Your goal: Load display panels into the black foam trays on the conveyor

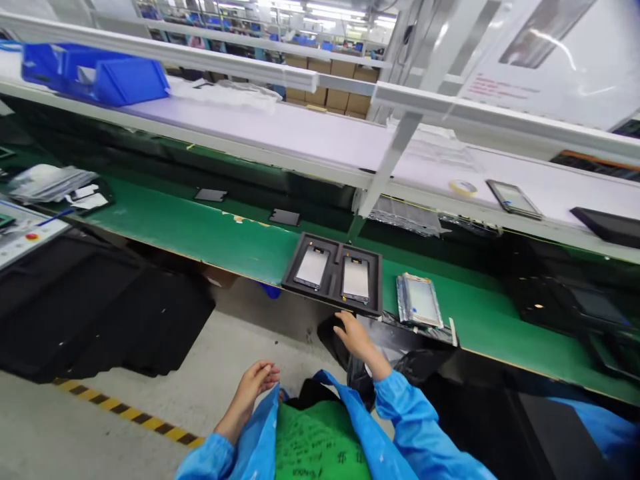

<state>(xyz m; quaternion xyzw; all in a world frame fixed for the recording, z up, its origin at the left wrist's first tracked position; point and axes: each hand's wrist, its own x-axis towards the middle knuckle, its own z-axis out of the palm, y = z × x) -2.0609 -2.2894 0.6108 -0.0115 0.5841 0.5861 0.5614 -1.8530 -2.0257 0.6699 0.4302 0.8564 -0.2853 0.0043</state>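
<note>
A black foam tray [331, 275] lies at the front edge of the green bench, with two phone-sized screen panels in its two recesses, the left panel [313, 267] and the right panel [355, 279]. Just below the tray's near edge is my right hand [354, 335], its thumb and fingers apart and nothing visible in it. My left hand [254, 383] hangs in front of my body, away from the bench, fingers loosely bent and holding nothing I can see. To the right of the tray sits a stack of panels in clear wrapping [420, 300].
The green bench [200, 227] runs across the view, with two flat dark pieces behind. Above it, a white shelf [320, 137] carries blue bins [120, 80], a tape roll [463, 188] and a framed panel [514, 199]. Black sheets [100, 313] extend at left.
</note>
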